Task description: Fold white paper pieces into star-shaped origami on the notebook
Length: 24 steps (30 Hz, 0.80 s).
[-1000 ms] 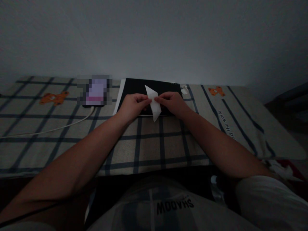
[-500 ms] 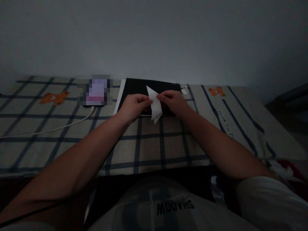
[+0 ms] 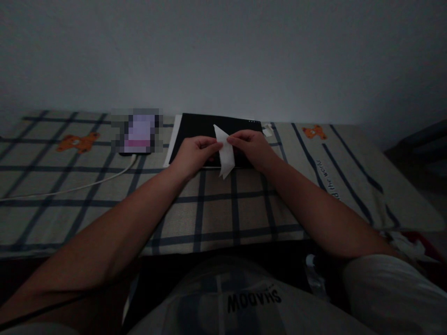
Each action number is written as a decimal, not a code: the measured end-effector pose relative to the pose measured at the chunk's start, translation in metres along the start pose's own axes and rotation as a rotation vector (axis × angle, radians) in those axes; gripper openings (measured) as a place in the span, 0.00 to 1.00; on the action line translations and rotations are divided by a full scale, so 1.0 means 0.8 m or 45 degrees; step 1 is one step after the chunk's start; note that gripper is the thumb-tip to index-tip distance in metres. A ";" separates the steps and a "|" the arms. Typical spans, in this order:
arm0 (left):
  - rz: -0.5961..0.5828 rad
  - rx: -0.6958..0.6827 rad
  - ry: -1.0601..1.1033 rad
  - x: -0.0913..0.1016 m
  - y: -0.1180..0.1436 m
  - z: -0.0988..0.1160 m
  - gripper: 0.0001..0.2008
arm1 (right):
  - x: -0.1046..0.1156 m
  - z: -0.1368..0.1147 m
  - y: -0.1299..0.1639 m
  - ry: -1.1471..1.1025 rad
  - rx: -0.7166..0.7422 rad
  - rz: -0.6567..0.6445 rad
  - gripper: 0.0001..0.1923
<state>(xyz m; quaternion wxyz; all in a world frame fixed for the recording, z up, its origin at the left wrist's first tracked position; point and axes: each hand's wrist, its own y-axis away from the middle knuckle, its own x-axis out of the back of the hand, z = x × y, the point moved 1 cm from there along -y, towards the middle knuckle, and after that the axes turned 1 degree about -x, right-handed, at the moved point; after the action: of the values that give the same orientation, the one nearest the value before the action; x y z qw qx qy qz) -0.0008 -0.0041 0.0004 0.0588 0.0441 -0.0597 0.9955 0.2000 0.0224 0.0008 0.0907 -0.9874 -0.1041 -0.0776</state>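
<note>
A folded piece of white paper with a pointed top and a notched lower end is held up between my hands. My left hand pinches its left edge between thumb and fingers. On the other side, my right hand pinches its upper right edge, with the lower fingers curled behind and partly hidden. Beneath both hands lies a flat black book or folder with white showing along its left edge.
Left of the black item lies a phone, its screen blurred, with a white cable plugged in. A white scrap sits at the right corner. A checked cloth covers the table, which meets a wall behind.
The white paper has turned slightly, and its lower points sit closer together. Both hands keep their pinch in nearly the same place.
</note>
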 end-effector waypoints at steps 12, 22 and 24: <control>0.077 0.063 0.000 -0.002 0.000 0.001 0.10 | 0.002 0.007 -0.002 0.128 0.061 -0.035 0.09; 0.064 -0.044 0.076 -0.001 0.002 0.005 0.10 | -0.002 0.007 0.001 0.018 0.006 -0.048 0.10; 0.052 -0.045 0.080 -0.001 0.001 0.004 0.09 | -0.003 0.003 0.003 -0.007 -0.016 -0.077 0.09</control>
<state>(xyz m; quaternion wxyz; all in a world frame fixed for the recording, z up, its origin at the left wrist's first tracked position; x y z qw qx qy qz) 0.0002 -0.0056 0.0030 0.0412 0.0104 -0.0762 0.9962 0.1987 0.0200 -0.0026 0.0818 -0.9846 -0.1335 -0.0783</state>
